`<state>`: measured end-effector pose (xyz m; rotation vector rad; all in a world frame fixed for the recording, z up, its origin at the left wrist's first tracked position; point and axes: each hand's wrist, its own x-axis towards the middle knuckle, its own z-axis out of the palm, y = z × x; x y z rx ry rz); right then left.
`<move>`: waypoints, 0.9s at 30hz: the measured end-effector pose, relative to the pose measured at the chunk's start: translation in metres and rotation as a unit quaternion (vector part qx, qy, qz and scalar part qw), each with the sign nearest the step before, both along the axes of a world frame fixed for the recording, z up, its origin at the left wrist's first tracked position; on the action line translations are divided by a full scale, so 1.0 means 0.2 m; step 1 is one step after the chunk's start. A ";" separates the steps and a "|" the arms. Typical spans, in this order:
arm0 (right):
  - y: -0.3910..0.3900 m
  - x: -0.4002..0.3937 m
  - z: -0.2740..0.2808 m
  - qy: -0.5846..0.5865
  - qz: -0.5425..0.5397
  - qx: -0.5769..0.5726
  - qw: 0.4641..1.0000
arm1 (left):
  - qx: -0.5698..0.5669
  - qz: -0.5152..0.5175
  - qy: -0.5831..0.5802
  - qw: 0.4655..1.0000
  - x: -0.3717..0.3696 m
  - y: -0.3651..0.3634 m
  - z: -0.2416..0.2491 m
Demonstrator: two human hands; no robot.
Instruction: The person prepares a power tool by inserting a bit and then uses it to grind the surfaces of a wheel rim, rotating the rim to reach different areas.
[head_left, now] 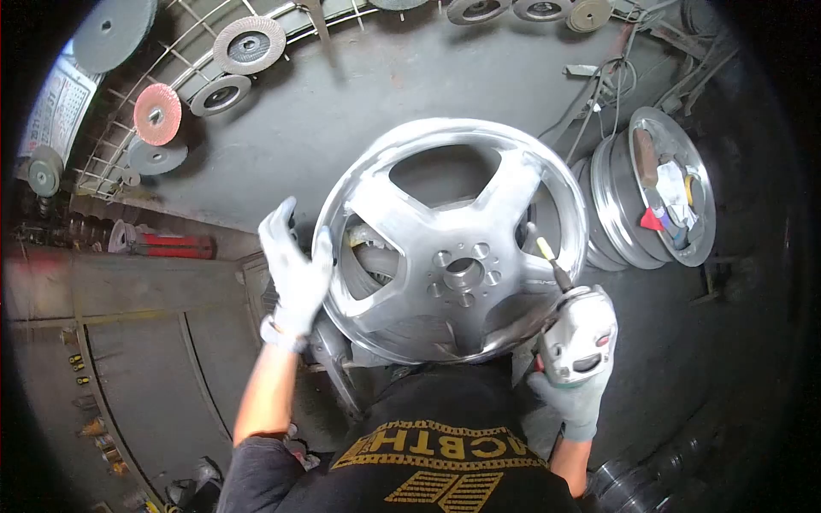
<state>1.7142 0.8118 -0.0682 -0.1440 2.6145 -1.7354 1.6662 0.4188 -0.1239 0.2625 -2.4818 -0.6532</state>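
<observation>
A bare silver alloy wheel (pixel 385 205) with broad spokes and several bolt holes round its hub stands face up in front of my body. At its left edge is my left hand (pixel 295 265) in a pale glove, fingers spread and thumb close to the rim. My right hand (pixel 575 402), also gloved, is wrapped round a die grinder (pixel 581 333) at the wheel's lower right. The grinder's dark shaft ends in a yellow-white tip (pixel 545 248) that overlaps the opening beside the right spoke.
Sanding discs, among them a red flap disc (pixel 157 114), hang on a wire rack (pixel 192 73) along the back. More wheels (pixel 637 205) are at the right, with a brick-like block and rags in the front one. A red cylinder (pixel 175 245) lies at the left.
</observation>
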 end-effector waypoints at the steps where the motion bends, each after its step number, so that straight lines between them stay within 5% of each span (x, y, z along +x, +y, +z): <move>1: 0.02 0.01 0.05 -0.026 0.000 -0.027 0.999 | -0.004 -0.018 -0.050 0.999 -0.02 -0.06 -0.02; 2: 0.04 0.02 0.05 -0.021 0.004 -0.020 1.000 | 0.065 -0.049 -0.127 0.989 -0.04 -0.07 -0.02; 3: 0.06 0.03 0.03 -0.030 -0.036 -0.044 0.998 | -0.018 -0.063 -0.140 0.988 -0.06 -0.09 -0.07; 5: 0.10 0.05 0.04 -0.033 -0.069 -0.055 0.996 | 0.004 -0.057 -0.225 0.973 -0.11 -0.12 -0.11; 7: 0.10 0.07 0.06 -0.091 -0.110 -0.306 0.941 | 0.012 -0.031 -0.182 0.983 -0.10 -0.07 -0.12; 8: 0.13 0.09 0.05 -0.068 -0.082 -0.325 0.940 | 0.042 -0.003 -0.179 0.983 -0.08 -0.04 -0.12; 20: 0.51 0.36 0.00 -0.026 -0.119 -0.218 0.968 | 0.108 0.088 -0.023 0.990 0.19 0.11 -0.21; 23: 0.68 0.42 0.00 -0.028 -0.126 -0.161 0.978 | 0.219 0.123 0.038 0.967 0.36 0.19 -0.54; 27: 0.77 0.48 0.02 -0.031 -0.101 -0.075 0.992 | 0.465 0.327 0.066 0.820 0.55 0.57 -0.84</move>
